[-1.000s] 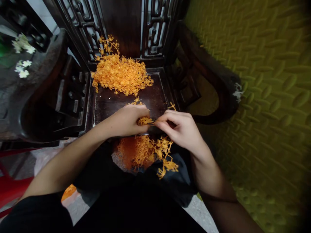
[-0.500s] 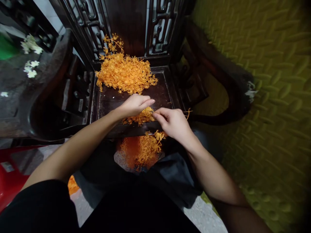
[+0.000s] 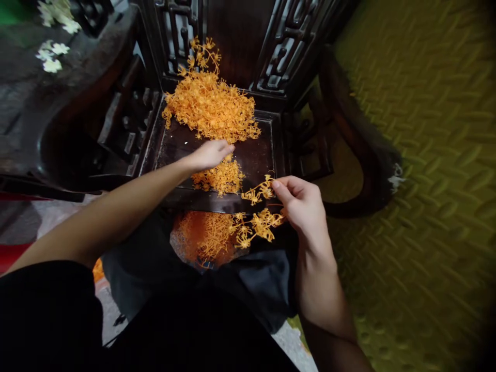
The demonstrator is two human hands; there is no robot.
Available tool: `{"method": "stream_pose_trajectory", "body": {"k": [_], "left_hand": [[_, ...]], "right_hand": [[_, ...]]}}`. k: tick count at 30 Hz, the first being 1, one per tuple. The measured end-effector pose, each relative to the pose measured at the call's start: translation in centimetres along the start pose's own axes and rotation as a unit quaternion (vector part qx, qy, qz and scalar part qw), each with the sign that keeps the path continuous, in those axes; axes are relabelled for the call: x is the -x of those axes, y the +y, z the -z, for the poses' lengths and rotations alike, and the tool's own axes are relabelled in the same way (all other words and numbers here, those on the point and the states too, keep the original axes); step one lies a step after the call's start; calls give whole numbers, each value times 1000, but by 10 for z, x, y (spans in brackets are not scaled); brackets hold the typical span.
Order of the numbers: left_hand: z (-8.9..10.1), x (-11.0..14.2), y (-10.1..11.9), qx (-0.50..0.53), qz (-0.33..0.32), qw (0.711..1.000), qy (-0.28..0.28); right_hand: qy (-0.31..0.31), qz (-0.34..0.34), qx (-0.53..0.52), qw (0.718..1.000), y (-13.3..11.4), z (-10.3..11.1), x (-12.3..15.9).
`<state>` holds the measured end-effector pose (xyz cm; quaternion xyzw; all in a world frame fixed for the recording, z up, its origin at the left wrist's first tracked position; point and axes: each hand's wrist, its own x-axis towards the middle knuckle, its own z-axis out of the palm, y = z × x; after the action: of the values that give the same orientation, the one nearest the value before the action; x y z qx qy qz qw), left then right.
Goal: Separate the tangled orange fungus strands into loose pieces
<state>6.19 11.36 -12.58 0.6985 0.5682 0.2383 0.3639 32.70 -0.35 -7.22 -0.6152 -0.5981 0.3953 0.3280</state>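
Observation:
My right hand (image 3: 306, 204) is closed, its thumb and finger pinching orange branching sprigs (image 3: 263, 225) that look like artificial flower stems. They stick out to its left, in front of the seat edge. Over the wooden chair seat hangs my left hand (image 3: 211, 155), fingers together and partly hidden; whether something is in them cannot be made out. Just below it lies a small pile of orange flower-like pieces (image 3: 220, 178). A larger heap of orange sprigs (image 3: 217, 106) rests at the back of the seat.
A dark carved wooden chair (image 3: 267, 150) stands before me, with curved armrests. Between my knees is a container of orange stems (image 3: 205, 235). White flower pieces (image 3: 52, 56) lie on a dark surface at left. A yellow-green textured mat (image 3: 418, 206) is at right.
My right hand has moved right and slightly down, away from the left, bringing the orange sprigs into fuller view. My left hand has shifted a little left and up. The camera view has shifted too.

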Motion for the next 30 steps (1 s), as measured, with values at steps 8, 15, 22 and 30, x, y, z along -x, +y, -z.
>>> {"method": "stream_pose_trajectory", "body": {"k": [8, 15, 22, 30], "left_hand": [[-16, 19, 31, 238, 4, 953, -188], [-9, 27, 38, 274, -63, 940, -195], [-4, 14, 3, 227, 37, 961, -154], [4, 30, 21, 155, -32, 985, -67]], "right_hand": [[-50, -22, 25, 998, -3, -8, -9], [-101, 11, 93, 990, -7, -23, -12], [-79, 8, 88, 993, -4, -25, -13], [-13, -1, -101, 995, -9, -11, -12]]}}
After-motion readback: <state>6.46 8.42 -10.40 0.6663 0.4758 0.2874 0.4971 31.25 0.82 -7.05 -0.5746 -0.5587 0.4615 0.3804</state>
